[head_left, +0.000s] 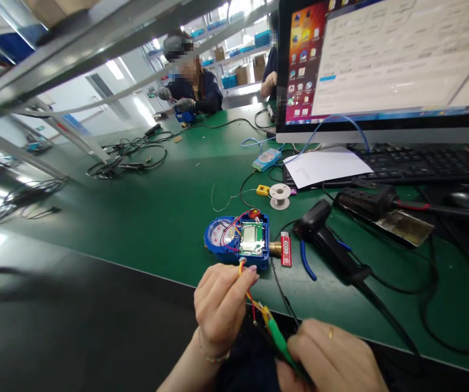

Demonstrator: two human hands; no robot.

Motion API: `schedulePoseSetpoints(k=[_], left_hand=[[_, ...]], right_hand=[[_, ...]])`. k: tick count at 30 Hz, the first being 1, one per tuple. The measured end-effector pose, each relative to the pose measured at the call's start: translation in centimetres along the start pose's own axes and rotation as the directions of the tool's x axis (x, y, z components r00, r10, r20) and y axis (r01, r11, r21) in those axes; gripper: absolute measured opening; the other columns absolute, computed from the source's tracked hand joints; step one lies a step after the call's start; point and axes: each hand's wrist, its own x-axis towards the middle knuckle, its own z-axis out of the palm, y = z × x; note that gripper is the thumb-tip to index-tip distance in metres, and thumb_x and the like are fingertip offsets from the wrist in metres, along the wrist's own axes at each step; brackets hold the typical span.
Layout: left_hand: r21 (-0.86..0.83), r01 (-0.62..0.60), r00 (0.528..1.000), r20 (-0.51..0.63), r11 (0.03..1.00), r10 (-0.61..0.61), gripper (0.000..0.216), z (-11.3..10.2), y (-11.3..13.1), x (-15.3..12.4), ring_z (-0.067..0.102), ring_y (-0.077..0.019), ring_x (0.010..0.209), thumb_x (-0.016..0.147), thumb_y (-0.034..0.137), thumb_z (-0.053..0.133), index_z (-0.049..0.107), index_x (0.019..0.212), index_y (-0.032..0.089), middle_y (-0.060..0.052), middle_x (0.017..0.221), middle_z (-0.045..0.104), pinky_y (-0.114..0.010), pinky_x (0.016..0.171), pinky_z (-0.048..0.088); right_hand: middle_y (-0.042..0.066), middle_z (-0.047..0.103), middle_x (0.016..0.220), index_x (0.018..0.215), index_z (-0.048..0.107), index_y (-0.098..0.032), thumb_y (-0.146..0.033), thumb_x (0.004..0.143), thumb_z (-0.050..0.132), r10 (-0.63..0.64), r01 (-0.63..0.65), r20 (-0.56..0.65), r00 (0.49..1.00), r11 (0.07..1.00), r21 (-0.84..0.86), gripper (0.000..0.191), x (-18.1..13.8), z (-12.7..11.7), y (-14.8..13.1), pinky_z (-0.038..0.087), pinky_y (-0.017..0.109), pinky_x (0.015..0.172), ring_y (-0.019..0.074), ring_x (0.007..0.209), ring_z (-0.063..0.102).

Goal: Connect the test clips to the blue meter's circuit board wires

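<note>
Pinching wires (247, 294), left hand (220, 307); right hand (328, 356) holds green clip (278, 336).

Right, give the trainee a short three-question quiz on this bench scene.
1. True or false: the left hand pinches thin wires that run from the blue device.
2. What does the right hand hold? A) a green clip B) a screwdriver C) a phone
3. Fill in: the red lighter lies just ____ of the blue device, as the camera sees it.

Key: 1 true. 2 A, the green clip. 3 right.
</note>
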Motion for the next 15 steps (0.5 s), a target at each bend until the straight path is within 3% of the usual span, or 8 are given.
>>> schedulePoseSetpoints(k=[8, 15], left_hand=[[0.102, 0.038, 0.991, -0.129, 0.994, -0.024, 0.043, 0.2, -2.6, -0.8, 0.059, -0.0117, 0.077, 0.074, -0.002, 0.061, 0.061, 0.111, 0.019, -0.003, 0.085, 0.062, -0.025, 0.065, 0.050], [-0.102, 0.038, 0.991, -0.122, 0.994, -0.051, 0.022, 1.0, -3.7, -1.2, 0.065, -0.0158, 0.079, 0.080, 0.009, 0.059, 0.064, 0.099, 0.019, -0.004, 0.088, 0.068, -0.032, 0.068, 0.056]], right_hand=[[0.000, 0.046, 0.051, 0.064, 0.052, -0.018, -0.020, 0.089, 0.037, -0.095, 0.095, -0.010, 0.995, 0.988, 0.122, 0.030, -0.2, 3.9, -2.1, 0.032, 0.028, 0.042, 0.0141, 0.043, 0.044], [0.002, 0.058, 0.063, 0.087, 0.054, -0.015, -0.025, 0.094, 0.037, -0.041, 0.018, 0.115, 0.993, 0.980, 0.199, 0.021, -1.3, 1.9, 1.5, 0.043, 0.028, 0.054, 0.0145, 0.058, 0.056]])
